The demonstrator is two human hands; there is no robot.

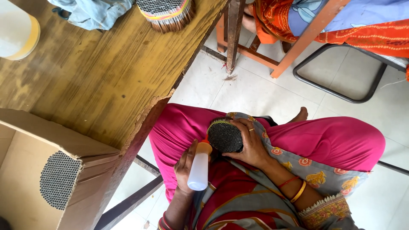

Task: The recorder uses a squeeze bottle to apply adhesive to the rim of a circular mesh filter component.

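My left hand [184, 168] grips a small white squeeze bottle [199, 170] with an orange nozzle. The nozzle tip touches the dark, honeycomb-like end face of a round bundle of thin sticks [224, 137]. A green and yellow band rims that bundle. My right hand [252, 145] wraps around the bundle's far side and holds it on my lap, over pink cloth. Bangles sit on my right wrist.
A worn wooden table [98, 72] fills the left. On it are a cardboard box [25, 162] holding another stick bundle [59, 179], a further bundle [167, 12], pale blue cloth [91, 10] and a white container [15, 27]. An orange chair frame [298, 42], a seated person [362, 25] and a black metal frame [336, 91] stand on tiled floor.
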